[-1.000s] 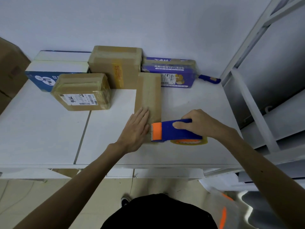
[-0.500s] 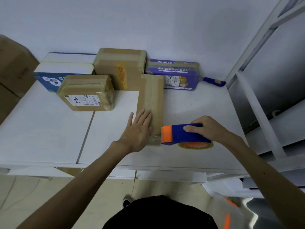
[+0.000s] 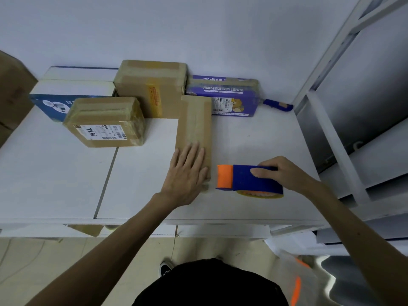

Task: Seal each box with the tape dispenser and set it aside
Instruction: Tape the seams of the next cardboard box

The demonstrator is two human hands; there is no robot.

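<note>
Tape dispenser (image 3: 249,180), gripped by right hand (image 3: 284,173), now sits apart from narrow box (image 3: 195,129), touching it 0.5 s ago; left hand (image 3: 187,173) stays pressed flat on box.

Tape roll (image 3: 260,194) mostly beneath dispenser (image 3: 254,178)

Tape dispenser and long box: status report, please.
Left hand flat on near end of long box. Right hand grips tape dispenser, just right of the box, apart. Other boxes stand at its far end.
</note>
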